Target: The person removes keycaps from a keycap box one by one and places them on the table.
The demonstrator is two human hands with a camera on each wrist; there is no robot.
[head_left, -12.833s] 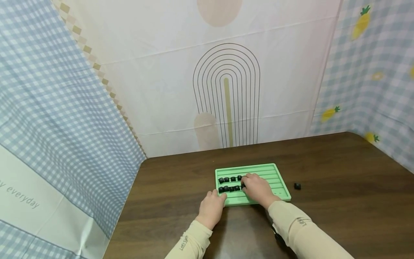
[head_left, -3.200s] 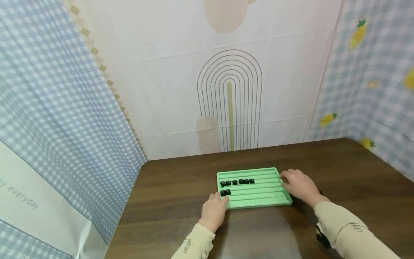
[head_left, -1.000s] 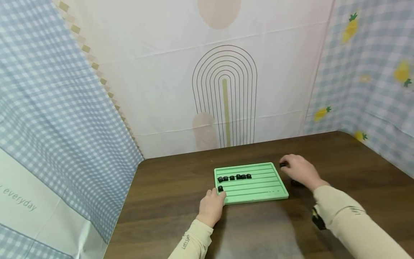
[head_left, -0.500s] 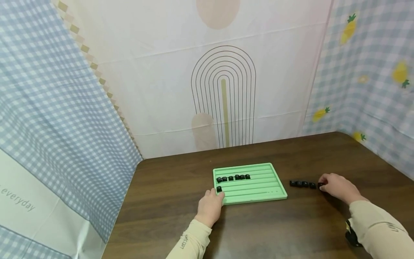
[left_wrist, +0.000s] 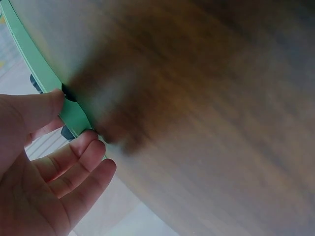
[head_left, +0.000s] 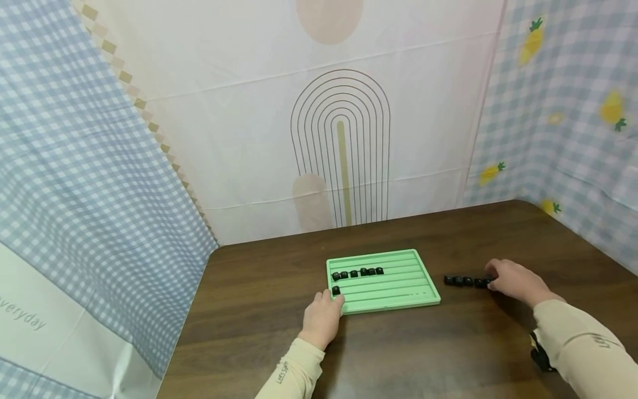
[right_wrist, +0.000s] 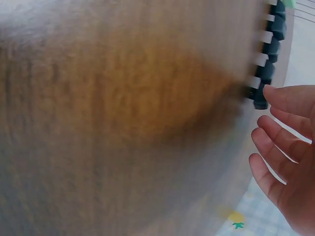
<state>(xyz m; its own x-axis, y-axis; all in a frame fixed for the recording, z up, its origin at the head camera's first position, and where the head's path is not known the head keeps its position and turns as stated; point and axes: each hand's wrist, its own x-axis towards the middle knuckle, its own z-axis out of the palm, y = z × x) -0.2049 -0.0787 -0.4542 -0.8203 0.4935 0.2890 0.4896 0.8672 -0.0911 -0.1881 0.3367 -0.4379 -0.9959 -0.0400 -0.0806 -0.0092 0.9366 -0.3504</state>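
A light green ridged tray (head_left: 399, 284) lies on the table. My left hand (head_left: 320, 318) grips its near left corner, thumb and fingers on the rim (left_wrist: 76, 118) in the left wrist view. One black keycap (head_left: 336, 290) sits in the tray just beyond that hand, and a row of several black keycaps (head_left: 364, 272) stands in a groove farther back. Right of the tray, several more keycaps (head_left: 467, 281) form a line on the table. At that line's right end my right hand (head_left: 515, 281) pinches a keycap (right_wrist: 261, 98), partly hidden by the fingers in the head view.
The brown wooden table (head_left: 249, 327) reaches back to a white printed cloth (head_left: 239, 155). Blue checked cloth (head_left: 124, 194) hangs at the left, and pineapple-print cloth (head_left: 563, 138) at the right. A dark wrist device (head_left: 540, 354) hangs under the right sleeve.
Keycaps have gone from the tray's nearer row to the line on the table. My right hand carried one rightward, set it at the line's end and shifted slightly left. The left hand stayed.
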